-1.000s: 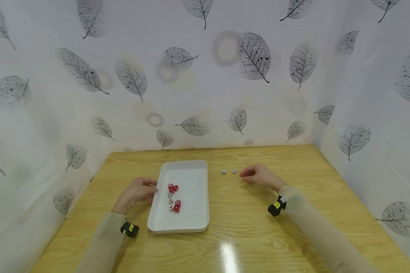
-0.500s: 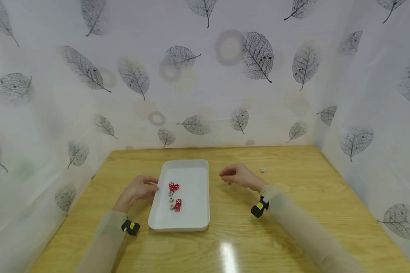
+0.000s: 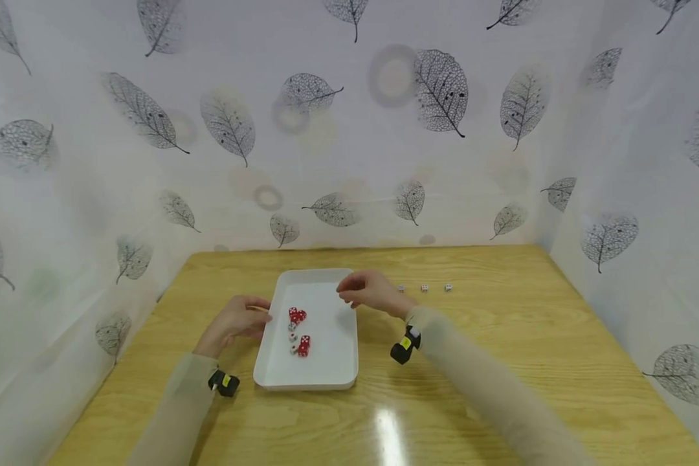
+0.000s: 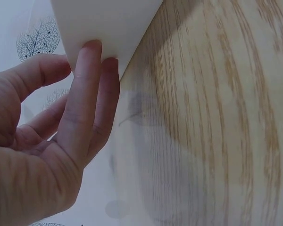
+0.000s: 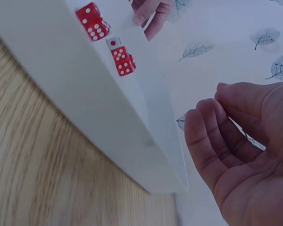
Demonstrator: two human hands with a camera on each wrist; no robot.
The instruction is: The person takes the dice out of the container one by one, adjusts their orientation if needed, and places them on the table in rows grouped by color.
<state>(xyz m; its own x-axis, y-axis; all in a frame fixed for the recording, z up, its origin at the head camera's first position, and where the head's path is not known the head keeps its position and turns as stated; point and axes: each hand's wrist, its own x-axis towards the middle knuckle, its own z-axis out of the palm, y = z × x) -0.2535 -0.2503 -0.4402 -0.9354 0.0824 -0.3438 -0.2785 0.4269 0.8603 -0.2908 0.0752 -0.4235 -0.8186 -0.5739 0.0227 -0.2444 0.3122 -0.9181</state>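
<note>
A white rectangular tray (image 3: 332,362) lies on the wooden table. Several red dice (image 5: 92,21) sit in its left half, with a few white dice (image 3: 292,337) among them. At the tray's left side my left hand (image 3: 239,323) holds the edge; the left wrist view shows fingertips (image 4: 90,52) against the outer wall. Over the right rim hovers my right hand (image 3: 375,294), fingers loosely bent, thumb close to the index finger, nothing visible between them. Right of it, three small white dice (image 3: 424,288) stand spaced in a row on the table.
The wooden table (image 3: 472,388) extends on both sides of the tray. Pale curtains (image 3: 349,149) printed with dark leaves hang behind and at both sides. Each wrist carries a small black camera (image 3: 406,344).
My right hand has moved left from beside the row of white dice to above the tray's right rim, uncovering dice in the row. The left hand stays at the tray.
</note>
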